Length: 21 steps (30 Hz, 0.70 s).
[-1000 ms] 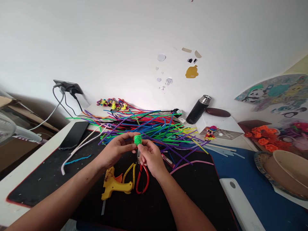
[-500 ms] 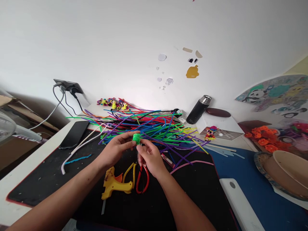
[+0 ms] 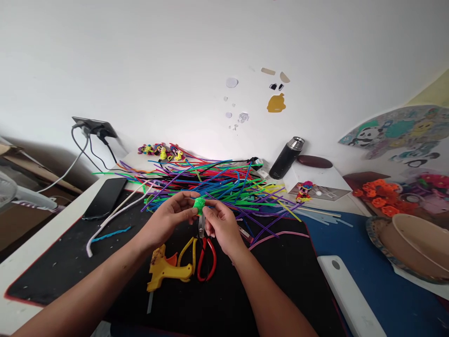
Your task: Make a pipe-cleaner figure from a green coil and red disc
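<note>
Between the fingertips of both hands is a small bright green fuzzy coil (image 3: 199, 204), which looks like wound pipe cleaner. My left hand (image 3: 171, 216) pinches it from the left, thumb and fingers closed on its side. From the right, my right hand (image 3: 221, 224) grips the same coil between thumb and forefinger, the other fingers curled. Just below lie red-handled scissors (image 3: 207, 262) on the black mat (image 3: 245, 290), their blades partly beneath my hands. Left of them rests a yellow glue gun (image 3: 168, 270) with a glue stick poking out.
Many coloured pipe cleaners (image 3: 217, 185) pile up behind my hands. A black phone (image 3: 105, 198) lies at left. A dark flask (image 3: 286, 158) and a small colourful figure (image 3: 304, 191) stand at right, near a white bar-shaped device (image 3: 351, 295) and a bowl (image 3: 421, 238).
The green coil has turned slightly in my fingers, and my right hand has opened away from the scissors' blades, showing more of them. The view has shifted a little.
</note>
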Tool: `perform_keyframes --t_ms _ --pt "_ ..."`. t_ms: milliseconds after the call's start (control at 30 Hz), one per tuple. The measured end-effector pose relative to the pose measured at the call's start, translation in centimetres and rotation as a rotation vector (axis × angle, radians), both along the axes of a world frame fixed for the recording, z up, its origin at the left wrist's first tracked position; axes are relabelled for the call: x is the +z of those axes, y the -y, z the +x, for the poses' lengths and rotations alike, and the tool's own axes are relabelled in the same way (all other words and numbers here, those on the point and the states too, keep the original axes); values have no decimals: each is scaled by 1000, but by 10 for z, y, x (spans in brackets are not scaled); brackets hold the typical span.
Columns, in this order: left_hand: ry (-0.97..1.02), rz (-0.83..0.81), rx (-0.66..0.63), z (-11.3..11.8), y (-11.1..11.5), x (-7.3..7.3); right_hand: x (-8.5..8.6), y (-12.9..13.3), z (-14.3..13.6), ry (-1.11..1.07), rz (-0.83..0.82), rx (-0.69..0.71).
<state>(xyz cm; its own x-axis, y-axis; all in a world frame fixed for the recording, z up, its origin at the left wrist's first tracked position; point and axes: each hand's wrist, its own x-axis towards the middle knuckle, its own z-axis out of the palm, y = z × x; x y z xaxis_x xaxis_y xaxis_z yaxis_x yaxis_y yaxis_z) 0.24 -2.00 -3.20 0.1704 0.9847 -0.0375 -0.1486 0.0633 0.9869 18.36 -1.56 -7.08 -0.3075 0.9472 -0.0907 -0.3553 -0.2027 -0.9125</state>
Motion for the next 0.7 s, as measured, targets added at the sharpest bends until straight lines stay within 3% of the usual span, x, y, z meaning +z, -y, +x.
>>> perform_keyframes --t_ms 400,700 --pt "17 9 -17 2 3 7 -2 5 -9 -241 -39 35" --pt "64 7 23 7 6 4 -4 0 -4 -233 -77 59"
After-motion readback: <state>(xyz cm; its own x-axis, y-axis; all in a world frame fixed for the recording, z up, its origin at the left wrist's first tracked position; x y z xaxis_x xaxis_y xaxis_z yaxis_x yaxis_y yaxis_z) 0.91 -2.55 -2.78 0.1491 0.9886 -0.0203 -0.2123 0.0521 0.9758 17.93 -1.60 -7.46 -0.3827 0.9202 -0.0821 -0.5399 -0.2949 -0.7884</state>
